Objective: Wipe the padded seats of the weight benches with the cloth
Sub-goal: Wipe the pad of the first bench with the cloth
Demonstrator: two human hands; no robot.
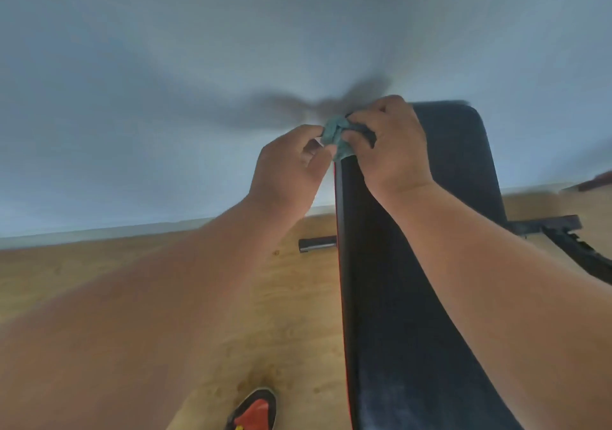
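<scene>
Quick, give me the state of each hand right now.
Left hand: closed, pinching the bunched blue-green cloth.
Right hand: closed, gripping the same cloth above the black padded bench.

Bunched teal cloth above black bench pad

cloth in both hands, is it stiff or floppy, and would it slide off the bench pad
The cloth is probably soft and floppy: it bunches in folds between the left hand and right hand. It looks light. On the inclined bench pad it might slide down if released.
</scene>
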